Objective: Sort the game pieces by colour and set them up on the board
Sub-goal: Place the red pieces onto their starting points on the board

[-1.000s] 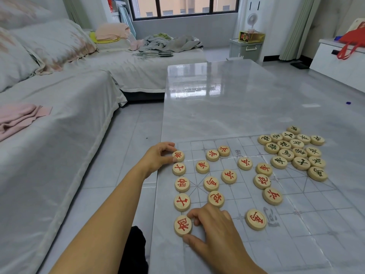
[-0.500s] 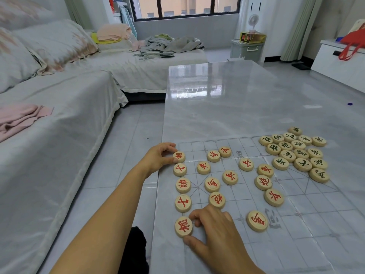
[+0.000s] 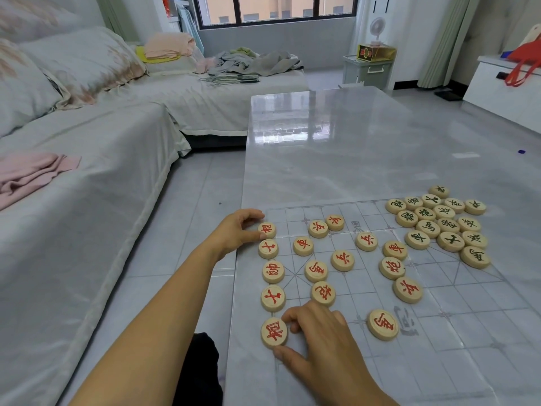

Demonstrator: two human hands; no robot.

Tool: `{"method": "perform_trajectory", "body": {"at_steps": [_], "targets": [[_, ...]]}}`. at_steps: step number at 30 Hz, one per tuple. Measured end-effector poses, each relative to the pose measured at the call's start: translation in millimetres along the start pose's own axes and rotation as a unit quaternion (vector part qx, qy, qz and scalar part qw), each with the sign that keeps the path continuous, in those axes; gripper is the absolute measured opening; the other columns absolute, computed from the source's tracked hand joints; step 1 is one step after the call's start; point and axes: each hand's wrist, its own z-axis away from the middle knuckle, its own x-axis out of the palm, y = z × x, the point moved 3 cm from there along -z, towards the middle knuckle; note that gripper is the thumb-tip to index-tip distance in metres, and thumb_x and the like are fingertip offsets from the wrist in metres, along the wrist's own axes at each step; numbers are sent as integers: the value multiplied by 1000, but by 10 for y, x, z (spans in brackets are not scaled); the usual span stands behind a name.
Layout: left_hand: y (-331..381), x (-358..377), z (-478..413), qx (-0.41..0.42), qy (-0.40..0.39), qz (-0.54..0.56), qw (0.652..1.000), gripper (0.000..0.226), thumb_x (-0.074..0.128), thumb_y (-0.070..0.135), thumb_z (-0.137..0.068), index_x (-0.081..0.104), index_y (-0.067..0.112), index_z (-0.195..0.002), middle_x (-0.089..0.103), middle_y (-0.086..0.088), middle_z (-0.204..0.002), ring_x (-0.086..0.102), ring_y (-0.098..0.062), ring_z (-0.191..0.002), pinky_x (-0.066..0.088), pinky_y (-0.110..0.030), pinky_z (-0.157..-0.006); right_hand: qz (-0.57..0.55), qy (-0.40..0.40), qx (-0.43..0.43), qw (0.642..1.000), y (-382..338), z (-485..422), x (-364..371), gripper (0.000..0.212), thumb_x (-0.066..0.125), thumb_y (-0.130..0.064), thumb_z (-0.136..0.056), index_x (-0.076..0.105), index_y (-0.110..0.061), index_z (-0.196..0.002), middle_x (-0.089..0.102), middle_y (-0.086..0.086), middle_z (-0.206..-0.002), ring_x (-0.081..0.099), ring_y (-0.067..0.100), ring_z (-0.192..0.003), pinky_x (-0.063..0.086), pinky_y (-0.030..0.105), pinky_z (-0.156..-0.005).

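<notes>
Now, on the board (image 3: 468,332), the left hand (image 3: 235,231) pinches a red piece marked 相 (image 3: 267,230) at the far left corner, while the right hand (image 3: 322,344) pinches another red 相 piece (image 3: 274,332) along the same edge, nearer. Dark-lettered pieces (image 3: 428,229) cluster at the board's far right corner.

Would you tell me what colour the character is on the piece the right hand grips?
Red, on pale wood; head view shows the piece best.

Red-lettered discs (image 3: 316,271) are lying flat over left part of board (image 3: 468,317), five lining its left edge. You are pinching far end disc (image 3: 268,230) and near end disc (image 3: 274,332). Green-lettered discs (image 3: 429,228) are clustering at far right corner.
</notes>
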Motion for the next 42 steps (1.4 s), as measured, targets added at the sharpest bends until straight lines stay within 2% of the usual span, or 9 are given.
{"method": "perform_trajectory", "body": {"at_steps": [5, 12, 16, 20, 24, 26, 31, 35, 42], "targets": [[-1, -1, 35, -3, 11, 32, 999, 43, 66, 11, -83, 52, 18, -124, 52, 0, -128, 48, -13, -118, 40, -27, -101, -33, -17, 11, 999, 33, 2, 35, 35, 46, -60, -62, 41, -40, -91, 42, -24, -78, 39, -4, -75, 26, 6, -60], [-103, -111, 235, -1, 112, 65, 992, 26, 58, 9, -89, 59, 16, -115, 56, -1, -120, 52, -15, -111, 39, -23, -88, -9, -7, 6, 1000, 16, -8, 19, 37, 43, -61, -59, 41, -40, -88, 47, -23, -72, 40, -1, -78, 22, 3, -54], [-126, -79, 282, 8, 113, 19, 993, 26, 57, 9, -90, 60, 15, -114, 54, -1, -125, 50, -13, -109, 39, -23, -88, -6, -3, 5, 1000, 24, -8, 26, 36, 43, -61, -59, 41, -40, -88, 47, -22, -72, 41, -1, -77, 23, 4, -56], [7, -28, 196, 29, 115, -73, 990, 28, 58, 15, -90, 60, 16, -118, 52, -4, -127, 49, -18, -116, 38, -25, -95, -15, -20, 15, 1000, 17, -28, 33, 37, 42, -62, -58, 40, -40, -88, 35, -25, -74, 45, -2, -71, 21, 3, -55], [151, 49, 76, 16, 81, -115, 990, 32, 61, 19, -87, 61, 18, -119, 48, -2, -133, 44, -22, -124, 34, -29, -100, -46, -19, 10, 999, 60, -18, 66, 38, 47, -59, -60, 44, -39, -91, 38, -23, -80, 52, -1, -72, 27, 7, -64], [170, 65, 42, 2, 65, -121, 991, 31, 63, 19, -86, 62, 17, -117, 48, -3, -134, 44, -24, -125, 35, -32, -102, -54, -46, 10, 997, 86, -28, 72, 43, 45, -59, -61, 49, -36, -97, 40, -21, -85, 47, -1, -81, 28, 9, -69], [148, 67, 41, -5, 63, -106, 992, 30, 65, 19, -85, 63, 17, -115, 49, -4, -133, 45, -24, -124, 36, -32, -102, -23, -22, 11, 999, 29, -42, 23, 38, 45, -63, -56, 42, -40, -86, 41, -24, -71, 42, -4, -70, 19, 2, -52], [134, 80, 60, -3, 67, -101, 993, 31, 63, 18, -86, 62, 16, -117, 48, -4, -134, 46, -22, -124, 35, -29, -100, -7, -19, 5, 1000, 21, -42, 14, 38, 43, -64, -56, 41, -40, -86, 34, -25, -73, 44, -7, -65, 19, 2, -51], [140, 76, 77, 5, 68, -95, 993, 29, 64, 18, -86, 63, 16, -115, 49, -4, -133, 47, -19, -122, 33, -23, -94, -4, -3, -18, 1000, 45, -28, 39, 37, 45, -62, -58, 41, -40, -88, 30, -24, -75, 40, -3, -74, 21, 2, -56]]}}
